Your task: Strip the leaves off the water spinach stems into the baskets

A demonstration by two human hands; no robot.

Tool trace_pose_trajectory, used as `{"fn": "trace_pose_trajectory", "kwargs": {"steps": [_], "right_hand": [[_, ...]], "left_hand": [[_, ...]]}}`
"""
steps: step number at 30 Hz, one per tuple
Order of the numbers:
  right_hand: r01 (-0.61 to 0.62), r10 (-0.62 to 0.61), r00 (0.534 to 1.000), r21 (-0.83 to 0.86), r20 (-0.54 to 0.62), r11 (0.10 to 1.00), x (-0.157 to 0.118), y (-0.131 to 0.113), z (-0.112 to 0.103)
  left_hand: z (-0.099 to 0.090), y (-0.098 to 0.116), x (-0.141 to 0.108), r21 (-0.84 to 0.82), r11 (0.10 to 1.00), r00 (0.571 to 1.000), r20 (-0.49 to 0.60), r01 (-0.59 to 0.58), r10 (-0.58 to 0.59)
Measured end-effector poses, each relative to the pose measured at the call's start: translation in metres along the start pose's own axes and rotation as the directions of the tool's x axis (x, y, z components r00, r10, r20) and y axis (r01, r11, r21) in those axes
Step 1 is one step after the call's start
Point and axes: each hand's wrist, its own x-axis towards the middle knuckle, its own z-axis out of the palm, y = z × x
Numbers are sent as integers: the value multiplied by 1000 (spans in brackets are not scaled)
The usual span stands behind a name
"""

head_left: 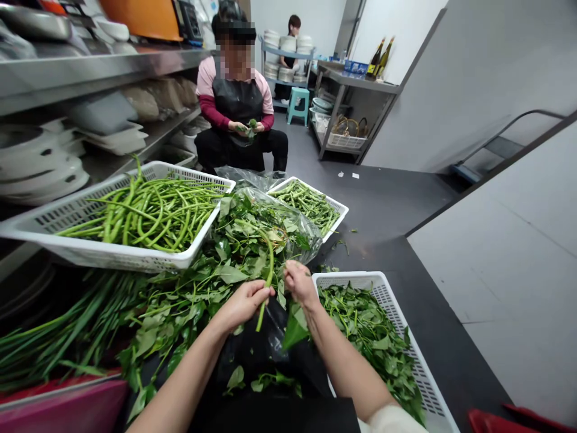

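Note:
Between the thumb and fingers of my left hand is a long, thick green stem, which curves upward at a tilt. My right hand is closed just to its right, with a broad green leaf hanging below the fingers. Under and beyond my hands spreads a heap of leafy greens, partly on a clear plastic bag. A few loose leaves lie on my dark apron. To the right, a white basket holds picked leaves.
A white basket of long stems stands left, a smaller one with cut green pieces beyond the heap. Long green stalks lie at lower left. A co-worker sits opposite, handling greens. Shelves line the left; a wall bounds the right.

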Motion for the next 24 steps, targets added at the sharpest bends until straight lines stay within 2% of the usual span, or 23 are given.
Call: {"fn": "trace_pose_trajectory", "kwargs": {"steps": [2,4,6,7,8,9,11,13,14,16,18,20,21,24], "right_hand": [[-7,7,1000,12,17,1000,4,-5,-7],[-49,52,982,-20,180,999,2,-10,-9],[-43,86,923,-122,374,992,-2,-13,-9],[-11,85,902,-172,424,985,-2,-14,-9],[26,62,911,-206,409,978,0,-14,-10],[55,24,941,-223,337,973,4,-14,-12],[74,-50,992,-216,114,974,16,-15,-21],[55,-65,997,-194,-47,979,25,-15,-29],[25,-37,998,-187,-59,982,26,-14,-32],[-59,64,998,-176,19,983,21,-10,-28],[-140,163,976,-158,146,978,8,-3,-15],[-173,191,957,-100,218,980,-1,6,3],[-180,187,963,-54,193,982,-1,9,10],[-229,230,973,74,-11,971,17,15,21]], "left_hand": [[-2,-3,-6,-125,990,996,79,61,-52],[-5,-5,-9,-224,971,991,123,79,-52],[-8,-4,-12,-275,958,986,159,85,-42],[-10,-4,-14,-285,954,984,174,94,-45],[-11,-3,-16,-289,952,982,180,103,-51],[-12,-3,-19,-286,952,981,183,112,-60],[-12,-2,-25,-265,955,979,188,130,-81],[-12,-3,-28,-241,964,985,152,115,-80],[-11,-4,-29,-224,970,991,114,97,-73],[-9,-5,-27,-151,987,999,14,51,-49],[-4,-6,-24,-5,1000,998,-70,3,-3],[2,-6,-23,185,982,991,-125,-29,53],[5,-6,-24,276,960,988,-137,-33,73],[12,-7,-31,440,898,991,-118,-3,61]]}}
